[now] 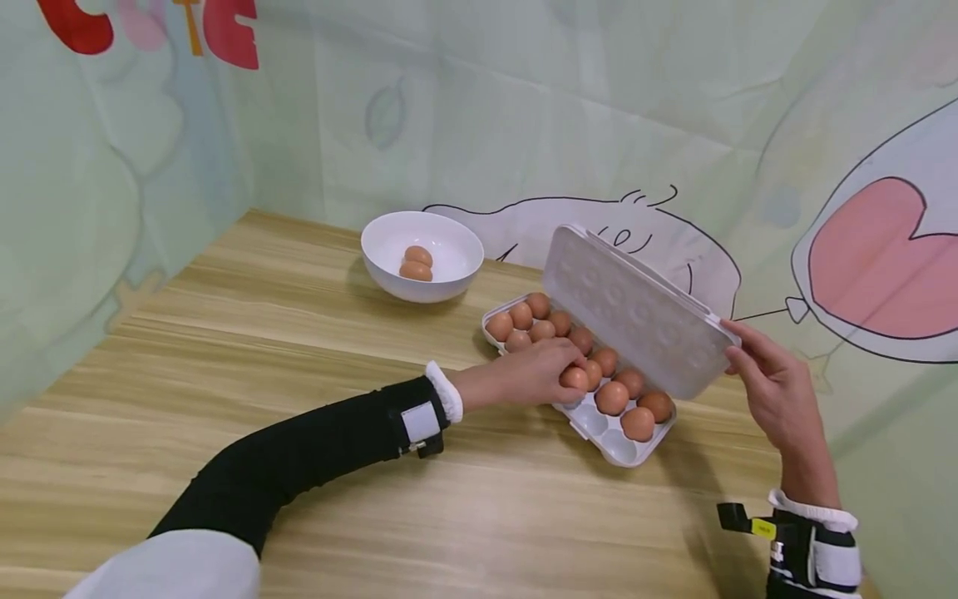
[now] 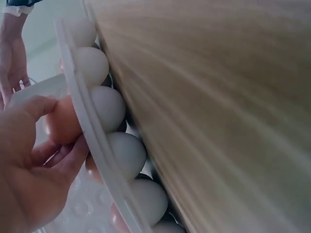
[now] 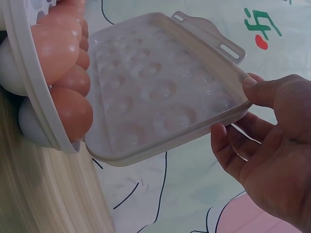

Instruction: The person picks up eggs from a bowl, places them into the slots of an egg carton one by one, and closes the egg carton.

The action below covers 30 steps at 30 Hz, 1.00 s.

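Observation:
A white plastic egg tray (image 1: 627, 454) lies at a slant on the table, with brown eggs (image 1: 638, 423) in most of its cups. My left hand (image 1: 535, 373) reaches over its near side and pinches a brown egg (image 2: 65, 121) between thumb and fingers, low at its cup. Two cups at the near right end hold no egg. The tray's translucent hinged lid (image 1: 632, 312) stands tilted up behind the eggs. At the lid's right corner, my right hand (image 1: 782, 399) grips the edge, thumb on one face and fingers on the other, as the right wrist view shows.
A white bowl (image 1: 419, 291) with two brown eggs (image 1: 416, 271) stands at the back of the wooden table (image 1: 299, 341), left of the tray. A printed cloth backdrop (image 1: 599, 108) hangs close behind the table and along its left side.

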{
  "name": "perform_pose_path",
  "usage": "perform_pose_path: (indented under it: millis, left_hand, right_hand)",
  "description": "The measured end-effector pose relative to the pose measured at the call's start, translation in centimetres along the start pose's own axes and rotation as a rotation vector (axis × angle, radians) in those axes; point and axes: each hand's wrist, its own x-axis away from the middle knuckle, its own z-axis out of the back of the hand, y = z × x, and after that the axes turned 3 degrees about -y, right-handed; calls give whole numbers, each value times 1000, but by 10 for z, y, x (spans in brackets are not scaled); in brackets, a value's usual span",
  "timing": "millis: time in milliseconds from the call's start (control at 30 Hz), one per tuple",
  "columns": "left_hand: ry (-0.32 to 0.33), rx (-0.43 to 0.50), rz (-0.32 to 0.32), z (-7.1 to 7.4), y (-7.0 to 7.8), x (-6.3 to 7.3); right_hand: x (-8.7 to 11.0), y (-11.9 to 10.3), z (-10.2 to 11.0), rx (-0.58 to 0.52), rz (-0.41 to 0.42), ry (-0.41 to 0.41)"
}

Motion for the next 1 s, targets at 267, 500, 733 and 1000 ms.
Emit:
perform_pose_path:
  millis: [267,500,733,1000]
  left_hand:
    - [6,-118,-15,-4,1,-3]
    - [8,-201,-36,-5,1,-5]
    - [10,-268,-8,-8,1,-6]
    - [-45,-298,57,-3,6,-9]
  right_hand:
    - [-2,1,-1,7,-9,-2]
    - [-3,3,0,12,-3,-2]
    - [-1,5,1,20,-15,1]
    - [-4,5,0,2,1,4]
